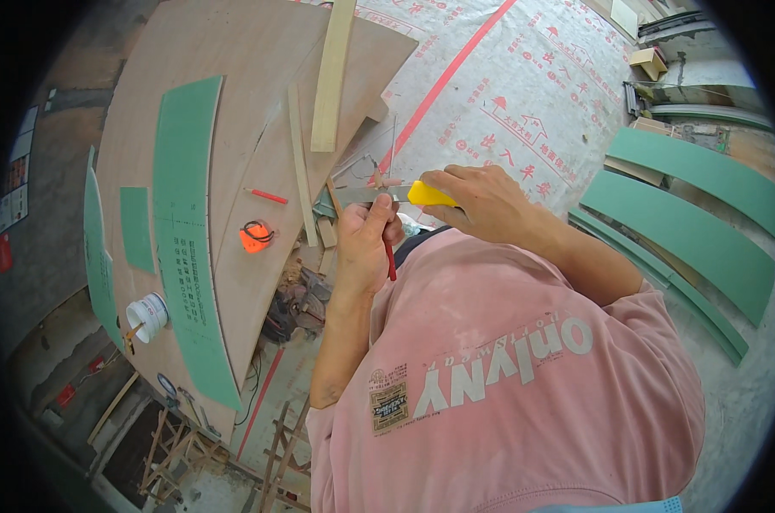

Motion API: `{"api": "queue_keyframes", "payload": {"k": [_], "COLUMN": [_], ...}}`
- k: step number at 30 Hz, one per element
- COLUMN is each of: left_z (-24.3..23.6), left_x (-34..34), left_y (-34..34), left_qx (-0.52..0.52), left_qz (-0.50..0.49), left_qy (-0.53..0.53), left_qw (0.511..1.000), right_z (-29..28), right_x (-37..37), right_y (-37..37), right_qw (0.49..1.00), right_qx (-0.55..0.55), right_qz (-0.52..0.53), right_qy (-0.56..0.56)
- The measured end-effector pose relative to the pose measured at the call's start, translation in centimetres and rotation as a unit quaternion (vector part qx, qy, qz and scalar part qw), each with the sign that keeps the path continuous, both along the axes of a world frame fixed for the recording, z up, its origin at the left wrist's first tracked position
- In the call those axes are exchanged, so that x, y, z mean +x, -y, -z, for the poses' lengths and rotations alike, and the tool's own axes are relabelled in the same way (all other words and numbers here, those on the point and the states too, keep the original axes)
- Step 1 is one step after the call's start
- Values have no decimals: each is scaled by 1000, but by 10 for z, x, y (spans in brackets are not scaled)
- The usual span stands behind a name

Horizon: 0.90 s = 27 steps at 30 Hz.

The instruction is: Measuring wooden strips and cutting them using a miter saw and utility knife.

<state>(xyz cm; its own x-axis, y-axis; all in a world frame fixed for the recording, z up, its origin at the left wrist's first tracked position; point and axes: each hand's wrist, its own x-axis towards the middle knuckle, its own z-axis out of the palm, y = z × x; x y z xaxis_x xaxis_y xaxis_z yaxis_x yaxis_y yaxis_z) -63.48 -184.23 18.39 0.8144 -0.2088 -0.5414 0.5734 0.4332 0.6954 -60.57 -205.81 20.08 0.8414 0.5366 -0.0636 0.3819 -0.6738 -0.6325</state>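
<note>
The right hand (481,205) is closed around the yellow plastic handle of a utility knife (428,195), and the grey metal blade part (362,195) of this knife sticks out to the person's left. The left hand (364,244) is just beside it, with the fingers bent and the fingertips pinching on the blade part; a thin red pencil (391,259) hangs down from this hand along the palm. Both hands are held up close to the chest, above the pink short-sleeved shirt (507,385) that the person wears, so the knife is in the air between them and not on any surface.

To the left lies a big curved sheet of brown plywood (242,77). On it there is a long curved green strip of board (187,239), a small green rectangle piece (136,229), a second red pencil (269,197), an orange tape measure (255,236) and a small white plastic pot (148,315) near the edge. Two pale wooden battens (331,77) rest across the plywood, near the hands. On the right side, well apart, several curved green strips (686,231) lie on the grey floor (746,410). A white protective sheet with red printing (507,94) covers the floor behind.
</note>
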Motion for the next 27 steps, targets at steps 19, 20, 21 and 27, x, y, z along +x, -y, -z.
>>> {"api": "queue_keyframes", "payload": {"k": [19, 20, 21, 27], "left_z": [0, 0, 0, 4], "left_x": [1, 1, 1, 5], "left_y": [8, 9, 9, 7], "left_qx": [234, 269, 268, 328], "left_qz": [-21, -27, -28, -6], "left_qy": [57, 70, 70, 76], "left_qw": [970, 960, 960, 942], "right_z": [3, 2, 2, 0], "right_x": [9, 9, 10, 11], "right_y": [0, 0, 0, -3], "right_qw": [999, 999, 1000, 1000], "right_qx": [26, 21, 15, 8], "right_qz": [-7, -6, -5, 7], "right_qy": [30, 29, 28, 21]}}
